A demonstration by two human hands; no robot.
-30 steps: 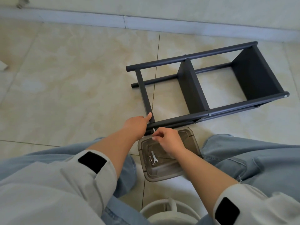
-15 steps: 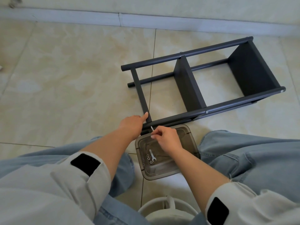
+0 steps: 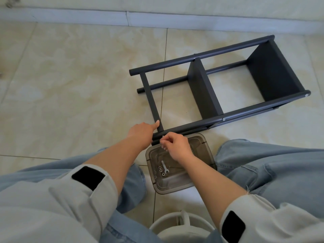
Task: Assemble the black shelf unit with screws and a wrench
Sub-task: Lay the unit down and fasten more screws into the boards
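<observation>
Beige tiled floor (image 3: 70,85) carries the black shelf unit (image 3: 206,88), lying on its side far right of your knees. Your left hand (image 3: 142,132) grips its near-left corner, thumb on the crossbar. Your right hand (image 3: 175,144) pinches a small screw (image 3: 162,137) against the near rail. Clear plastic tray (image 3: 206,151) just below holds the wrench (image 3: 164,167) and nuts (image 3: 161,170).

The floor (image 3: 70,85) was of beige marbled tiles with thin dark joints. A pale skirting strip (image 3: 157,20) ran along its far edge, below the wall. At the near edge a white round object (image 3: 182,227) stood between two legs in light blue jeans (image 3: 280,169). Grey sleeves (image 3: 61,204) showed black patches.
</observation>
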